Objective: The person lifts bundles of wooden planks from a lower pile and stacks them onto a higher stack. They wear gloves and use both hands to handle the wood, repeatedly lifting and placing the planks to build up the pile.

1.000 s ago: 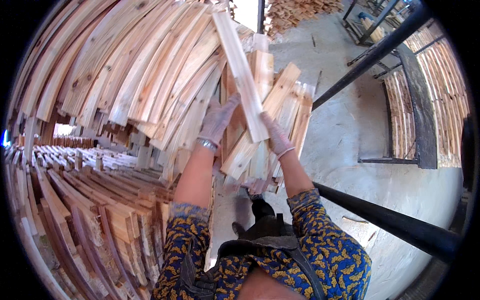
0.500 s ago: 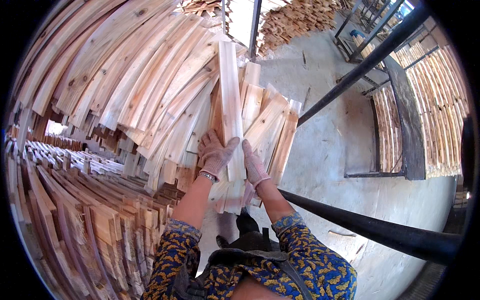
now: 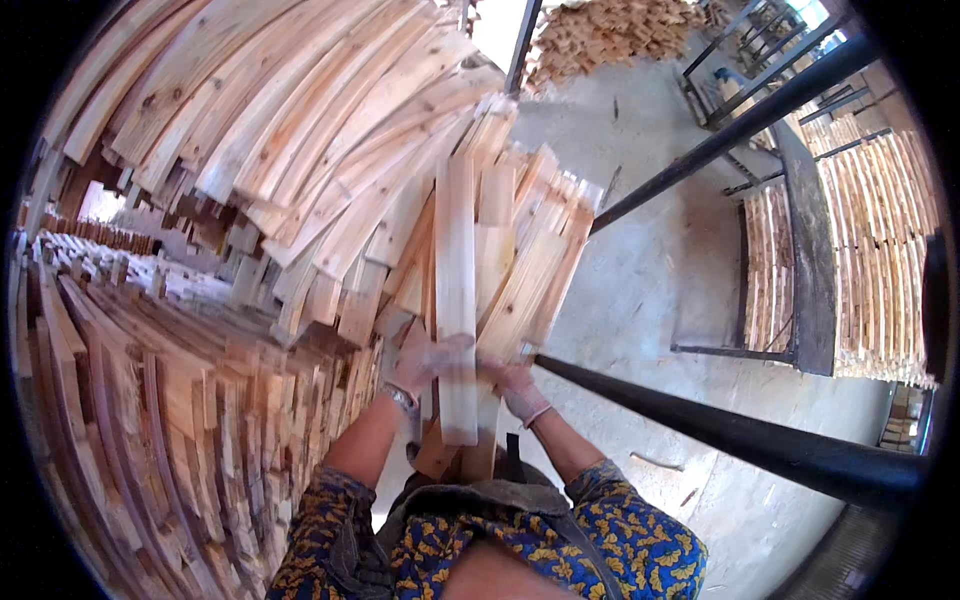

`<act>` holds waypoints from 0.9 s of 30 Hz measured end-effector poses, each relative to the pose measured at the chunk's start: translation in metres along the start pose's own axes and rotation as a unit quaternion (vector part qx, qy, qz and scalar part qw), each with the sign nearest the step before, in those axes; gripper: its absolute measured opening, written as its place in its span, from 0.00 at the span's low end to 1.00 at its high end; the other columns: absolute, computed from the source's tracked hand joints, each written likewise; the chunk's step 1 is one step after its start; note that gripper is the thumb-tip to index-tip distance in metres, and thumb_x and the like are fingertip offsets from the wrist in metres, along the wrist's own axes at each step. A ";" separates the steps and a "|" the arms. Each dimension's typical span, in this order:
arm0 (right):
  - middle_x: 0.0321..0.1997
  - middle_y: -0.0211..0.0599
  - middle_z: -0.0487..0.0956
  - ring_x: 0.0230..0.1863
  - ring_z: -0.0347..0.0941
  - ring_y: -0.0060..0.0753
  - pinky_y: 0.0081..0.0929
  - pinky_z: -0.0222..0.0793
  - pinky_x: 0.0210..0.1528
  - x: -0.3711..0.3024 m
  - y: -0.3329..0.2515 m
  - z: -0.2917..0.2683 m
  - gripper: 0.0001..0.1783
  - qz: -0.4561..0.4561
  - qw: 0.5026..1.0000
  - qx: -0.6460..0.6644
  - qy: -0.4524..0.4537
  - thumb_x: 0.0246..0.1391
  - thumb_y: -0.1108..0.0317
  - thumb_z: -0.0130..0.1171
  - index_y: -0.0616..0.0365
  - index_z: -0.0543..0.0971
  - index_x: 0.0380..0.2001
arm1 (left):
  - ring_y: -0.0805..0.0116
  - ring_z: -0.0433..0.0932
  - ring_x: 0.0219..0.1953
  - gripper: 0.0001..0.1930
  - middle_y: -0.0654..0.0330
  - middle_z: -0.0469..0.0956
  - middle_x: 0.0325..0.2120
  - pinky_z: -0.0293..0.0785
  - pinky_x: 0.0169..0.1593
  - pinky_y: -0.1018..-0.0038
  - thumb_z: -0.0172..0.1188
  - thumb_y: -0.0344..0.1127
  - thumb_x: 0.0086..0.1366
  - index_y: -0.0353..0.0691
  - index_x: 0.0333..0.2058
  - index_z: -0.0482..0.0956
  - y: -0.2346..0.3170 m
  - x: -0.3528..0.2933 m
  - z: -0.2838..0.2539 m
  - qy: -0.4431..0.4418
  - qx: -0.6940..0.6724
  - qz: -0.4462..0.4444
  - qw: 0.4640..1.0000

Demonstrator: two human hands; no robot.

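A pale wooden board (image 3: 456, 260) lies lengthwise in front of me, its near end close to my waist. My left hand (image 3: 418, 362), in a light knitted glove, grips its left edge with the thumb across the top face. On the opposite edge my right hand (image 3: 515, 388), gloved too, closes on the board; motion blurs its fingers, and some are hidden beneath. Under and beyond the board lies a loose pile of short boards (image 3: 520, 275), pointing in several directions.
Long boards are heaped at the upper left (image 3: 250, 120), with a stack of darker boards (image 3: 190, 420) below. Black metal bars (image 3: 720, 425) cross on the right. Farther off stand a metal rack (image 3: 805, 250) with stacked boards and a scrap wood heap (image 3: 610, 40) on concrete.
Both hands have drawn the board toward my body, so its near end now sits lower, by my waist. My view has shifted slightly.
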State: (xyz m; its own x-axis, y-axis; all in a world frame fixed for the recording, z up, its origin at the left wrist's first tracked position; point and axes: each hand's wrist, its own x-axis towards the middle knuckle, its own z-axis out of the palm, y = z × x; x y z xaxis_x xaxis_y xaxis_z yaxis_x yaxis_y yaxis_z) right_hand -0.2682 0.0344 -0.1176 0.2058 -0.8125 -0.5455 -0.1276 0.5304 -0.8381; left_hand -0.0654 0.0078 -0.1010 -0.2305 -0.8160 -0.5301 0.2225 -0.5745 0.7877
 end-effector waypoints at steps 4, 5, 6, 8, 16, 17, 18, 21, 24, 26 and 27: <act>0.25 0.28 0.75 0.22 0.68 0.22 0.27 0.66 0.23 -0.025 -0.014 -0.006 0.22 -0.117 0.977 -0.175 -0.023 0.64 0.49 0.50 0.58 0.81 0.40 | 0.55 0.79 0.50 0.30 0.42 0.75 0.53 0.76 0.57 0.66 0.62 0.33 0.62 0.20 0.58 0.63 0.052 -0.040 0.022 0.203 0.189 -0.035 0.960; 0.25 0.28 0.75 0.22 0.68 0.22 0.27 0.66 0.24 -0.032 -0.018 -0.006 0.23 -0.165 0.962 -0.216 -0.022 0.65 0.48 0.49 0.59 0.81 0.39 | 0.56 0.78 0.51 0.33 0.43 0.74 0.53 0.75 0.58 0.65 0.64 0.34 0.60 0.21 0.59 0.62 0.053 -0.050 0.020 0.207 0.177 -0.013 0.962; 0.25 0.30 0.76 0.22 0.69 0.25 0.29 0.67 0.24 -0.034 -0.022 -0.006 0.20 -0.195 0.956 -0.218 -0.033 0.64 0.52 0.50 0.58 0.80 0.41 | 0.57 0.76 0.52 0.36 0.44 0.73 0.54 0.74 0.59 0.65 0.66 0.35 0.58 0.23 0.60 0.61 0.057 -0.060 0.017 0.199 0.146 0.020 0.969; 0.26 0.34 0.78 0.23 0.73 0.30 0.33 0.69 0.24 -0.052 -0.060 0.010 0.15 -0.017 0.998 -0.062 0.009 0.62 0.59 0.51 0.56 0.79 0.45 | 0.59 0.73 0.55 0.41 0.47 0.71 0.55 0.71 0.60 0.65 0.70 0.37 0.53 0.26 0.61 0.59 0.067 -0.074 0.021 0.162 0.086 0.082 0.980; 0.40 0.35 0.81 0.39 0.78 0.31 0.30 0.75 0.39 -0.133 -0.195 0.009 0.23 -0.326 0.939 0.012 -0.105 0.56 0.56 0.62 0.64 0.76 0.47 | 0.61 0.61 0.64 0.64 0.55 0.62 0.61 0.61 0.66 0.63 0.82 0.46 0.39 0.37 0.68 0.45 0.158 -0.196 0.061 0.092 0.030 0.391 0.915; 0.39 0.34 0.80 0.37 0.77 0.29 0.27 0.74 0.38 -0.157 -0.216 0.020 0.26 -0.365 0.926 -0.015 -0.093 0.56 0.52 0.62 0.65 0.76 0.47 | 0.61 0.61 0.64 0.64 0.55 0.62 0.61 0.60 0.66 0.62 0.82 0.46 0.40 0.37 0.69 0.45 0.160 -0.221 0.066 0.128 0.044 0.421 0.897; 0.37 0.34 0.80 0.35 0.76 0.28 0.25 0.74 0.36 -0.180 -0.236 0.029 0.29 -0.403 0.911 -0.041 -0.081 0.55 0.49 0.61 0.65 0.76 0.46 | 0.61 0.60 0.64 0.65 0.55 0.62 0.61 0.60 0.66 0.62 0.81 0.46 0.40 0.37 0.69 0.44 0.165 -0.247 0.076 0.165 0.059 0.449 0.876; 0.39 0.34 0.79 0.38 0.75 0.28 0.27 0.74 0.38 -0.242 -0.284 0.054 0.30 -0.439 0.878 -0.126 -0.143 0.56 0.48 0.60 0.66 0.75 0.47 | 0.61 0.62 0.63 0.65 0.54 0.63 0.61 0.59 0.67 0.61 0.80 0.44 0.42 0.37 0.70 0.41 0.187 -0.350 0.104 0.254 0.061 0.546 0.796; 0.45 0.37 0.79 0.45 0.74 0.26 0.28 0.73 0.44 -0.256 -0.325 0.082 0.30 -0.520 0.792 -0.278 -0.156 0.60 0.47 0.57 0.67 0.74 0.50 | 0.61 0.65 0.63 0.60 0.52 0.65 0.62 0.60 0.67 0.59 0.78 0.41 0.44 0.37 0.69 0.44 0.191 -0.439 0.112 0.328 0.072 0.574 0.746; 0.48 0.38 0.78 0.47 0.75 0.26 0.27 0.73 0.48 -0.250 -0.351 0.105 0.29 -0.612 0.721 -0.266 -0.186 0.62 0.49 0.55 0.67 0.74 0.52 | 0.59 0.69 0.62 0.53 0.52 0.69 0.61 0.60 0.67 0.58 0.76 0.36 0.48 0.37 0.68 0.52 0.209 -0.483 0.112 0.299 0.028 0.592 0.748; 0.49 0.39 0.78 0.48 0.75 0.26 0.26 0.73 0.50 -0.274 -0.369 0.131 0.29 -0.586 0.749 -0.210 -0.226 0.63 0.50 0.54 0.67 0.73 0.54 | 0.58 0.70 0.61 0.47 0.52 0.71 0.60 0.62 0.66 0.58 0.73 0.33 0.50 0.38 0.67 0.56 0.211 -0.510 0.105 0.373 0.217 0.578 0.692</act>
State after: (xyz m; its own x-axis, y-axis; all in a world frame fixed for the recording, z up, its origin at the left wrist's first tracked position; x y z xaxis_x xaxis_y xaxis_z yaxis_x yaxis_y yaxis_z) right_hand -0.1506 0.0936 0.3416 0.7115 -0.4450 0.5439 0.1228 -0.6834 -0.7197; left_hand -0.0009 0.3092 0.3685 0.4534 -0.6136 0.6465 -0.4941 0.4306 0.7553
